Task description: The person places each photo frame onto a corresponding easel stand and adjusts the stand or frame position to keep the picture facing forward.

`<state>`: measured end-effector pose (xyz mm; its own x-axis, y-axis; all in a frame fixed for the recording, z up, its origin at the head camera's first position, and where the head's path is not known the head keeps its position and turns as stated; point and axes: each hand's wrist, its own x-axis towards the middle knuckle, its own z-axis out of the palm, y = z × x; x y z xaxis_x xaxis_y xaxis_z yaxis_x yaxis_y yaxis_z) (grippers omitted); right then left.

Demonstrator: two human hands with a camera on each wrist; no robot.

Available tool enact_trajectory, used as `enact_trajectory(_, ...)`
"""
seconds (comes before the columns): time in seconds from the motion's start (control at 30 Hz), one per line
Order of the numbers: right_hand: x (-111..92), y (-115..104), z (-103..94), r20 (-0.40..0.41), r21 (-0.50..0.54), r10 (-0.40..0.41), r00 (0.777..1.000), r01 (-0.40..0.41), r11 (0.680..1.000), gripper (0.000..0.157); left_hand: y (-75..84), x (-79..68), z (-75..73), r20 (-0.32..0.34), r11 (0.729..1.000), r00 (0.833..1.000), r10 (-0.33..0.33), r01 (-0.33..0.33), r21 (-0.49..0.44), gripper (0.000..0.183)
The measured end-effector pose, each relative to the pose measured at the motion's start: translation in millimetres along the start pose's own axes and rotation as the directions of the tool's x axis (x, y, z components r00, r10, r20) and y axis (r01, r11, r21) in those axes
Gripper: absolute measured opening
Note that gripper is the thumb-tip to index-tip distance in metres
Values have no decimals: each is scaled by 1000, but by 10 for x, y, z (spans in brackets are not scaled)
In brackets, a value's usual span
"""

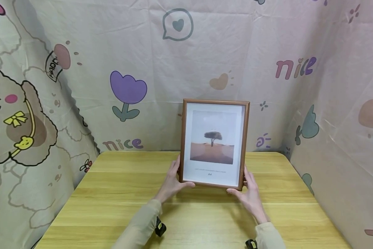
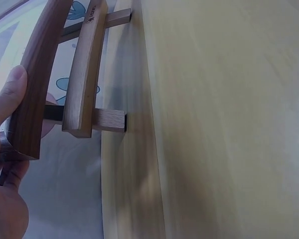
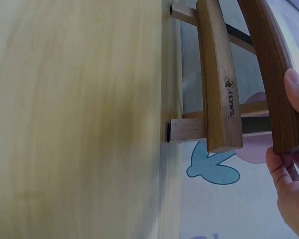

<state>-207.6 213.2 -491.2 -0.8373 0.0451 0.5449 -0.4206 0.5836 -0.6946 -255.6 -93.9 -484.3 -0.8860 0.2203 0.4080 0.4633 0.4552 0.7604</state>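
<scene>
A picture frame (image 1: 214,173) with a brown wooden border is held upright, tilted slightly, over the far part of the table. Its print shows a lone tree on reddish ground. My left hand (image 1: 171,185) grips the lower left corner, thumb along the front of the bottom edge. At the lower right corner my right hand (image 1: 250,195) holds the frame the same way. Both wrist views show a wooden easel (image 3: 222,94) with a lettered ledge bar and short feet on the table. The frame's bottom edge is just above that bar, with a gap between. From the head view, the frame hides the easel.
The yellow wood-grain table (image 1: 127,173) ends at a patterned cloth backdrop (image 1: 174,62), which also hangs along the left and right sides. A small black device (image 1: 160,227) is on the left wrist, and another (image 1: 251,243) is on the right.
</scene>
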Motion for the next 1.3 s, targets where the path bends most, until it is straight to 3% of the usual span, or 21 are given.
enact_trajectory(0.73,107,32,-73,34,-120,125,992,-120,986,113,-42,209,120,32,999,999,30,-30,11,129)
enact_trajectory(1.3,169,76,-9,51,-106,187,981,-181,978,114,-124,243,171,23,999,999,34,-34,19,129)
